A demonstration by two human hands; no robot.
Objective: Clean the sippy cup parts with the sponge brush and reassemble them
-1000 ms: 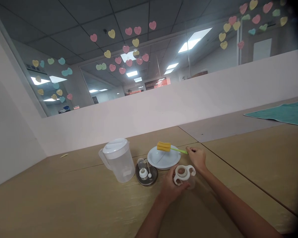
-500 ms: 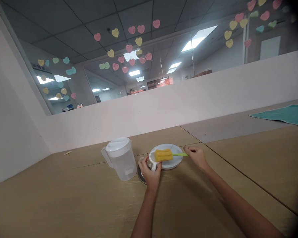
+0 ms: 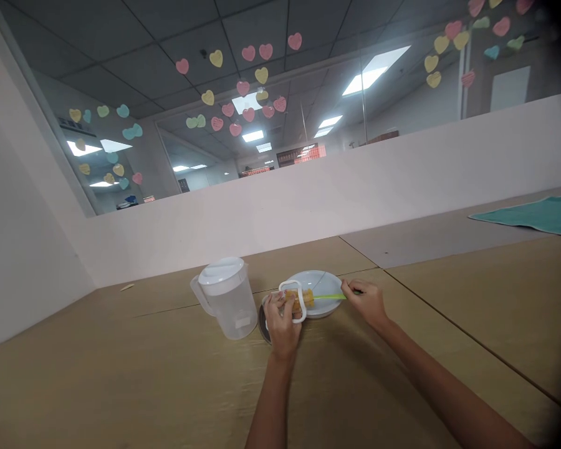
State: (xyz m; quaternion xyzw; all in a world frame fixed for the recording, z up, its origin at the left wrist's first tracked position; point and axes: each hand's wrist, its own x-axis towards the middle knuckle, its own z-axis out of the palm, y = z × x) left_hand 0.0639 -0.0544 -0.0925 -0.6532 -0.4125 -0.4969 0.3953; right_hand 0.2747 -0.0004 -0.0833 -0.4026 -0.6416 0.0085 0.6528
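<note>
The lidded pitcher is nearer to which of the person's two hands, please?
Left. The left hand, holding the white-handled bottle, is just right of the pitcher in the view; the right hand, gripping the green brush handle, is farther right, beside the plate.

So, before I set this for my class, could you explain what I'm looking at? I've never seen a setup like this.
There is no machine here: these are a person's bare hands, seen by a camera worn on that person's head, looking forward and down. The left hand holds a bottle with white handles. The right hand grips the green handle of a sponge brush, whose yellow head is partly inside the bottle. On the table stand a lidded pitcher and a white plate; a dark tray is mostly hidden by the left hand. A teal cloth lies far right.
</note>
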